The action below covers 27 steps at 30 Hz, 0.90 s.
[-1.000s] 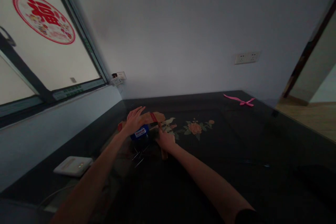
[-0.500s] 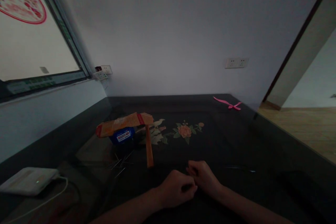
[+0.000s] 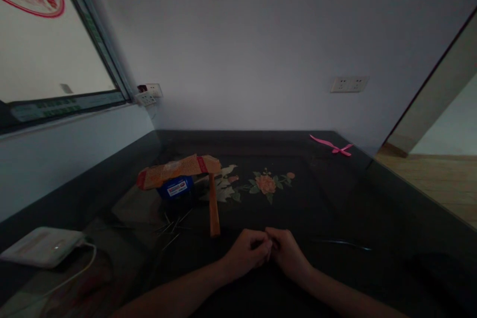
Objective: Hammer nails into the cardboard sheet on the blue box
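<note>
My left hand [image 3: 249, 252] is closed, its fingers curled and the thumb pressed to them, low in the middle of the view. My right hand [image 3: 291, 255] is curled too, and its fingertips meet those of the left. Whatever lies between the fingers, if anything, is hidden in the dim light. Both hands are over the dark table [image 3: 309, 203]. Left of them a flat wooden bar [image 3: 213, 211] points toward me. Beyond its left side stands a blue container [image 3: 176, 189] with a label, and a crumpled orange packet [image 3: 173, 170] lies across it.
Several thin metal pieces [image 3: 173, 226] are scattered before the container. A white device [image 3: 43, 247] with a cable lies at the left. A thin, shiny rod [image 3: 345, 243] is at the right, and a pink ribbon [image 3: 337, 149] lies at the far right corner. A wall bounds the back.
My hands have come closer together, and the left fingers have closed tighter against the right fingertips. The view has shifted slightly; the things on the table look unmoved.
</note>
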Motion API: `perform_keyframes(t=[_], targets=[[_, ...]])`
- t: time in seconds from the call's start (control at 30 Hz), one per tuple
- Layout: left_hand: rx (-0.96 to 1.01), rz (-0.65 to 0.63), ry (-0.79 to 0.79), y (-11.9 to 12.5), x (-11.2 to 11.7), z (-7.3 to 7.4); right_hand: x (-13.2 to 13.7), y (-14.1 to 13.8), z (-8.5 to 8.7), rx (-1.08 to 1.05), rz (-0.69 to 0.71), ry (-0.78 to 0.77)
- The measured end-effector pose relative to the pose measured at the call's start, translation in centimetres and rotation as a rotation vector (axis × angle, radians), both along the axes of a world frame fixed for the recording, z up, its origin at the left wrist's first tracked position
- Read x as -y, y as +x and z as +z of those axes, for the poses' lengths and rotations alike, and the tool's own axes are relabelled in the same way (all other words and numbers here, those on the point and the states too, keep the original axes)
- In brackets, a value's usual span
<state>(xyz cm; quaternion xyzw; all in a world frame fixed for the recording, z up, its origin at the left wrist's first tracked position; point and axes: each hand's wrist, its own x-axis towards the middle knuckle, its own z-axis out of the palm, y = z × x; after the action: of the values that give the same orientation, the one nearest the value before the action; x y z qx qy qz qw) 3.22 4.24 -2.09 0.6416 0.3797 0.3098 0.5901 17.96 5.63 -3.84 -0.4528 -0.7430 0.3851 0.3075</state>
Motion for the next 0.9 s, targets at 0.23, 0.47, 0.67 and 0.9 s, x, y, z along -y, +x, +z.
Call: perform_keyframes(t=[0.23,0.47,0.67,0.9], targets=[[-0.009,-0.033,-0.047,0.14,0.1,0.32,0.27,0.09,0.48,-0.03,0.054,-0.037],[-0.031,-0.043,-0.018,0.03,0.11,0.24,-0.04,0.34,0.04,0.006,0.08,-0.019],[-0.052,-0.037,-0.015,0.0,0.2,0.7,-0.07,0.4,0.09,0.009,0.102,-0.005],[-0.035,-0.039,-0.004,-0.12,0.11,-0.06,-0.18,0.32,0.03,0.023,0.102,0.01]])
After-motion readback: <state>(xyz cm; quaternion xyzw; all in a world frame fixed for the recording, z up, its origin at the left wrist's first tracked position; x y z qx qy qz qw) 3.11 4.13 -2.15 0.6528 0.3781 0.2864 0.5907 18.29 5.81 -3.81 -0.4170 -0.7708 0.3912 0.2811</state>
